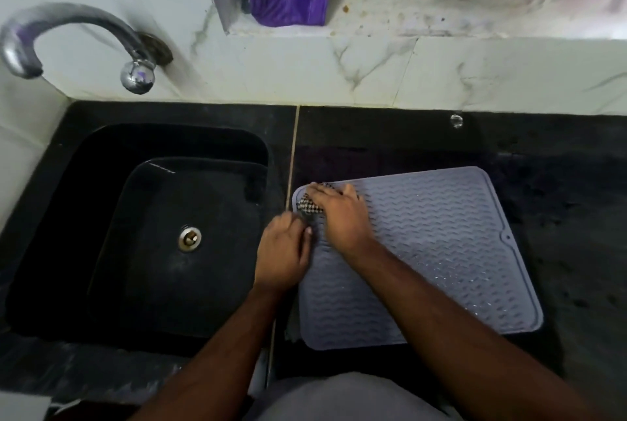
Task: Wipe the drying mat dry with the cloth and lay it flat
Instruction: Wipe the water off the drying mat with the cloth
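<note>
Grey drying mat (434, 251) is lying flat on the black counter (559, 183), under and to the right of both hands. Right hand (342, 213) is pressing a checked cloth (307, 205) onto the mat's far-left corner, fingers straight and spread. Left hand (283, 252) is sitting at the mat's left edge, fingers curled, pinching the cloth's near end. Black sink (101, 183) is lying left of the hands.

The drying mat (441, 251) is grey-lilac with wavy ridges; the cloth (309, 206) is black-and-white checked; the bench (559, 183) and sink (101, 217) are black.
</note>
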Available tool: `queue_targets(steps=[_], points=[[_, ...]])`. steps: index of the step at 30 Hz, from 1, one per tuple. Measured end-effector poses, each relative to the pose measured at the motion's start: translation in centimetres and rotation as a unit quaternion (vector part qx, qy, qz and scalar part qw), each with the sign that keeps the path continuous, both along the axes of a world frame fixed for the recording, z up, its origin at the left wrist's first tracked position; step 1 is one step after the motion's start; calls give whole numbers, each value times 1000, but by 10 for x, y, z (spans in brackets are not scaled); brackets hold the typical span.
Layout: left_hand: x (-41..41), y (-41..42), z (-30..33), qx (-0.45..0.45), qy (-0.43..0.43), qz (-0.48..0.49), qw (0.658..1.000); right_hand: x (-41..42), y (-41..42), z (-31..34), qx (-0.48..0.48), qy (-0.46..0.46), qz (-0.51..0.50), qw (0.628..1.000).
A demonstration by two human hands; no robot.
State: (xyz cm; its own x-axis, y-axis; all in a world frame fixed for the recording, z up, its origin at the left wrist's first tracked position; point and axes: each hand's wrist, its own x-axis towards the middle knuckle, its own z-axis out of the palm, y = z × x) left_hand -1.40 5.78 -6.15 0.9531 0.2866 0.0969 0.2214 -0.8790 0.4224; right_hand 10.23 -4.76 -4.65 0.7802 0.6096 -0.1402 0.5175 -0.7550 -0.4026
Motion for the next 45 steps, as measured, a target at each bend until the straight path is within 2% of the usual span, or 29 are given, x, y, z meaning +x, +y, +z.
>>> queue_targets(steps=[5, 11, 16, 21, 27, 30, 34, 38, 40, 45], points=[[28, 9, -4, 19, 41, 43, 998, 10, 8, -6, 8, -30, -2, 1000], [34, -8, -13, 2, 23, 133, 991, 13, 8, -6, 18, -23, 1, 1000], [35, -9, -21, 70, 17, 128, 989, 30, -8, 6, -38, -106, 59, 992], [35, -11, -22, 113, 20, 121, 986, 59, -81, 5, -99, -173, -11, 980], [36, -14, -17, 131, 28, 120, 984, 93, -176, 11, -199, -185, -137, 953], [37, -17, -15, 137, 24, 123, 983, 90, -168, 18, -195, -175, -147, 954], [35, -18, -13, 142, 28, 112, 983, 54, -109, 13, -112, -153, -63, 980], [36, -16, -15, 144, 36, 101, 984, 44, -106, 4, -125, -139, -33, 982], [37, -16, -14, 141, 31, 102, 984, 60, -130, 4, -150, -156, -51, 975], [38, -18, -13, 138, 33, 107, 984, 93, -192, 9, -183, -166, -171, 954]])
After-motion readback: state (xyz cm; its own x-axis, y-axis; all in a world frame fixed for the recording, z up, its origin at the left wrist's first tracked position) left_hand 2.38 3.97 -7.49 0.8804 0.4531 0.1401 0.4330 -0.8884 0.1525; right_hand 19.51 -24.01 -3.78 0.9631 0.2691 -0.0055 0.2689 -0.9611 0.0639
